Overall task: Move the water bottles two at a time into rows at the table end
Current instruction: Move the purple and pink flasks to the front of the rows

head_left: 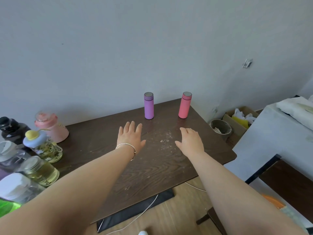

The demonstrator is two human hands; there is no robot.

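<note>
Purple flask (148, 106), pink flask (185, 105) stood upper centre: first pair apparently placed. Left hand (130, 138), right hand (190, 140) empty, fingers straight. Lower-left bottles (42, 148) unmoved.

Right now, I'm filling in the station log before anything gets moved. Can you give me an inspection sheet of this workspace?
Surface: dark wood table, standing against the wall.
Job's things: purple bottle and pink bottle upright, apart, at the far end; other bottles crowded at the left edge.
Clutter: white specks near the middle.
Grips: left hand and right hand open, holding nothing.
Cables: white cable on the floor.
Surroundings: bin and cardboard box past the far right corner.
</note>
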